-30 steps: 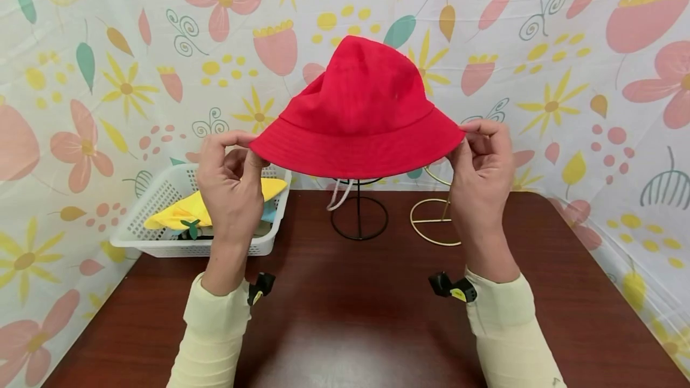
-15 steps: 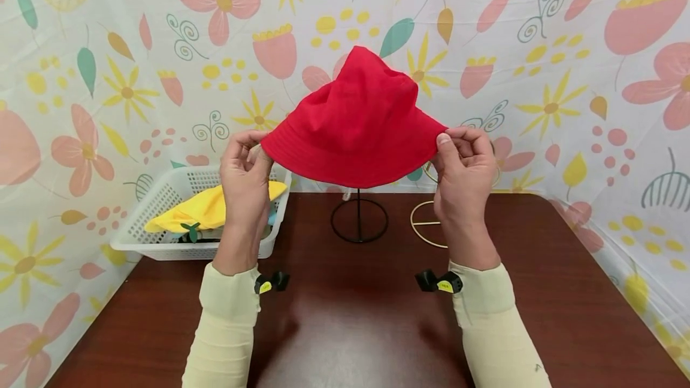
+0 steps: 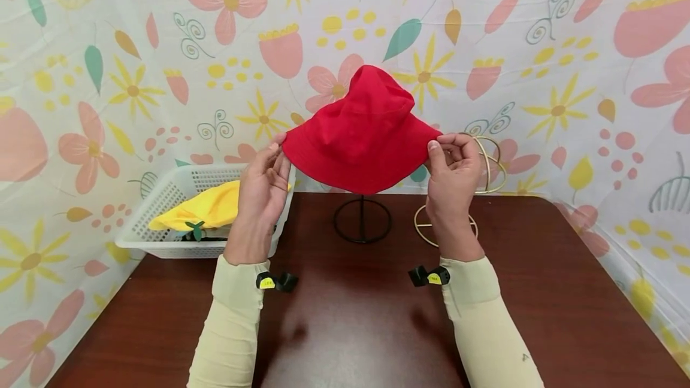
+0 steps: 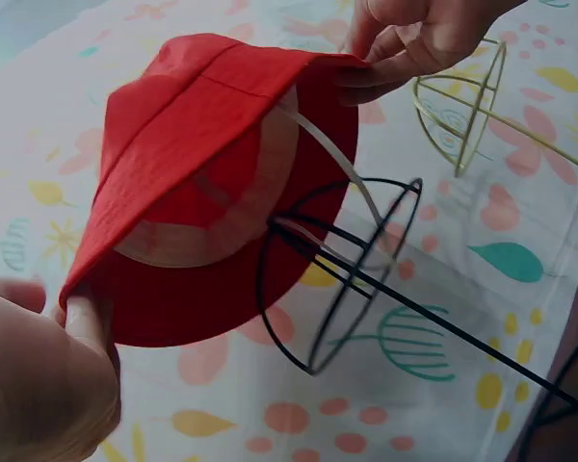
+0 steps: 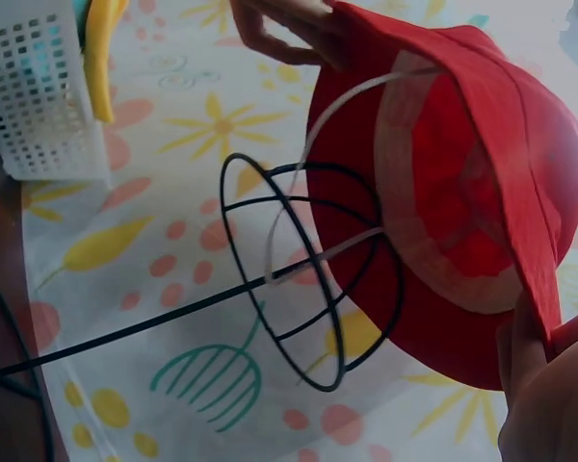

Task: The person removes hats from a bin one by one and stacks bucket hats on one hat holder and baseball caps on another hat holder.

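A red bucket hat with a pale inner band and white cord hangs crown up between both hands. My left hand holds the left end of its brim, fingers under the cloth. Opposite it, my right hand pinches the brim's right end, thumb on top. Below the hat is a black wire hat stand; its domed top shows in both wrist views near the hat's opening, but the hat hides it in the head view. Whether they touch, I cannot tell.
A gold wire stand is behind my right hand. At the left, a white plastic basket contains a yellow cloth hat with a green leaf and other items. The brown table meets a flowered cloth backdrop.
The hat has come down toward the black stand, its brim ends drawn closer together. Both hands moved inward with it, and the left hand's fingers have straightened somewhat.
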A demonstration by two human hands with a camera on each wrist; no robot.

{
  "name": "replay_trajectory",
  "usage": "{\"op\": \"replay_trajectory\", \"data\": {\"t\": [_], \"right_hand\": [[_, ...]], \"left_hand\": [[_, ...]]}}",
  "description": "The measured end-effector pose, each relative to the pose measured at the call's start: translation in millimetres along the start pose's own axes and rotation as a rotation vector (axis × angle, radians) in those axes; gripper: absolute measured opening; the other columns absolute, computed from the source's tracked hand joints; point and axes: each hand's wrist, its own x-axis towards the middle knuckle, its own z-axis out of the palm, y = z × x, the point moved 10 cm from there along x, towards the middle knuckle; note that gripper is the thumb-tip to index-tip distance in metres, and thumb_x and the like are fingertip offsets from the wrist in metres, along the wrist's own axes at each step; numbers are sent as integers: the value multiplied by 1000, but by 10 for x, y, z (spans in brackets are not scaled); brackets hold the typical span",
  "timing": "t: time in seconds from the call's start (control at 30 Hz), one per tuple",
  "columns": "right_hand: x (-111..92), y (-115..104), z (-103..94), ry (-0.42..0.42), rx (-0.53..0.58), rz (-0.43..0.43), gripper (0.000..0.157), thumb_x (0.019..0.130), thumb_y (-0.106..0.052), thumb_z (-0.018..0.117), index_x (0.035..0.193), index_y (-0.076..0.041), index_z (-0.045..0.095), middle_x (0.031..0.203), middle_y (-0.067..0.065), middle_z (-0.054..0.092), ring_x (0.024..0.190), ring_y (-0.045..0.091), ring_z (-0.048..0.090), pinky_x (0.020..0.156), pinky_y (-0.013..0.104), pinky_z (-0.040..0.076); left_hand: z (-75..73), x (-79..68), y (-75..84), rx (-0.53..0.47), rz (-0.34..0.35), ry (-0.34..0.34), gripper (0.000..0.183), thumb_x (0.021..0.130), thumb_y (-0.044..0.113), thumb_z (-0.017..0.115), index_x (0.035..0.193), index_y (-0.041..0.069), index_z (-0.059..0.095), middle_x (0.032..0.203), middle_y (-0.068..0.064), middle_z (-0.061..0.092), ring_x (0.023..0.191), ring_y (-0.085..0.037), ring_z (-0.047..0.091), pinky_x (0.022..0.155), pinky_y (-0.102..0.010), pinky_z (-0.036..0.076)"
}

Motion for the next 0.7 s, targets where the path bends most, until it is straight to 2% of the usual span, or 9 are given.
{"op": "replay_trajectory", "data": {"t": [0.2,0.33,0.47,0.57,0.7], "right_hand": [[-9,86,-10,-12,-54,-35,13,96,8,70,109,6,67,101,19,68,90,26,69,80,31,64],[1,94,-26,15,-48,-48,11,96,9,70,107,6,69,98,16,69,89,25,68,79,29,63],[13,38,0,24,-32,-68,12,96,7,71,108,6,71,105,17,72,92,26,69,79,29,63],[21,9,31,20,-36,-84,14,97,6,71,111,7,72,110,19,71,95,28,70,79,28,63],[16,117,61,1,-133,-47,21,99,6,67,120,8,72,112,15,68,99,24,70,85,25,60]], "left_hand": [[-110,104,-125,-27,-16,42,24,105,-6,57,118,-1,76,120,-11,76,107,-16,76,99,-28,54],[-106,132,-150,-71,-17,36,33,104,-7,58,135,-2,70,126,-10,73,110,-17,75,100,-28,54],[-52,139,-127,-101,3,10,45,103,-7,58,148,-3,57,132,-10,71,112,-18,74,101,-29,54],[-51,157,-129,-108,17,9,45,104,-8,57,148,-3,56,136,-10,69,113,-17,74,101,-29,53],[-146,189,-187,-57,10,62,41,104,-8,58,144,-1,63,142,-10,65,114,-17,72,101,-28,54]]}}
